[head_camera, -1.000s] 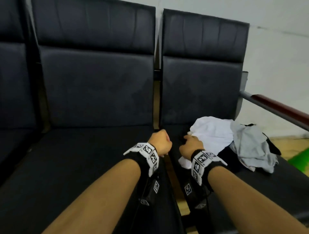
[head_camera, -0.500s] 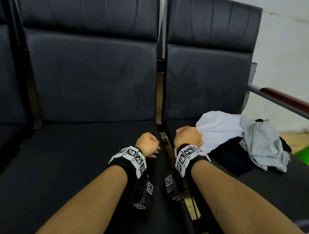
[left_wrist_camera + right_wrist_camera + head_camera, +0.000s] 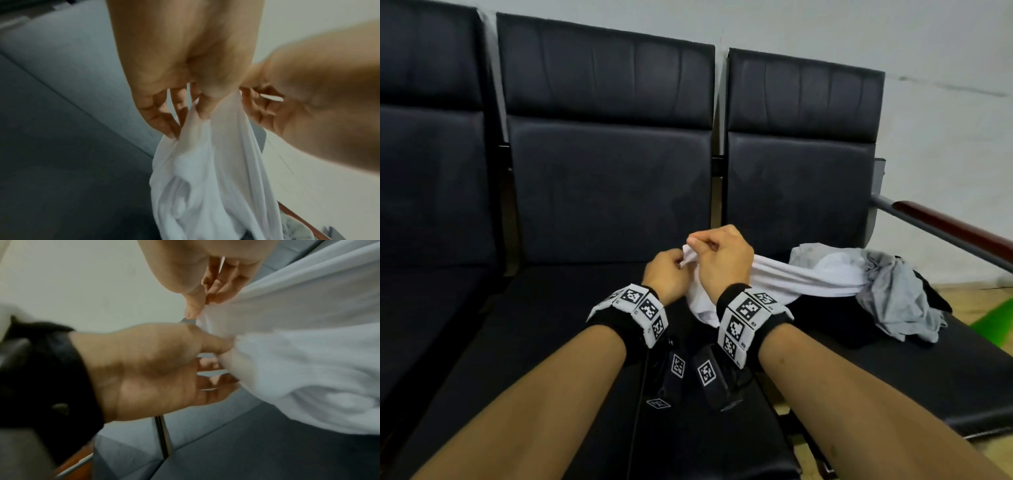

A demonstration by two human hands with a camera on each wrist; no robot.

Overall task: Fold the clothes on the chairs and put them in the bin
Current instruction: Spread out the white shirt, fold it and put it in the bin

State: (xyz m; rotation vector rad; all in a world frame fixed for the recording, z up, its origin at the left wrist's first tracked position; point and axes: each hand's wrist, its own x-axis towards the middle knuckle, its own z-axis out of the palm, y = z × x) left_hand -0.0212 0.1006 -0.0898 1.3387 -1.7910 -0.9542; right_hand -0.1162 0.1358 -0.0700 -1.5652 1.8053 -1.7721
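Observation:
A white garment (image 3: 808, 277) stretches from a clothes pile on the right chair seat (image 3: 928, 370) up to both hands, above the gap between the two seats. My right hand (image 3: 698, 245) pinches its bunched end from above. My left hand (image 3: 681, 263) grips the same end just below and to the left. In the left wrist view the left hand (image 3: 197, 110) pinches the white garment (image 3: 205, 178), which hangs down from it. In the right wrist view the right hand (image 3: 205, 301) pinches the white garment (image 3: 298, 353) beside the left hand (image 3: 222, 356). No bin is in view.
A crumpled grey garment (image 3: 893, 294) and a black garment (image 3: 825, 325) lie in the pile on the right seat. A metal armrest with a wooden top (image 3: 945, 226) borders that seat. The middle chair seat (image 3: 534, 342) is bare. Something green (image 3: 996, 313) lies at the right edge.
Both hands have risen from seat level. The right hand has pulled the white garment up and leftward out of the pile, and the left hand has taken hold of it.

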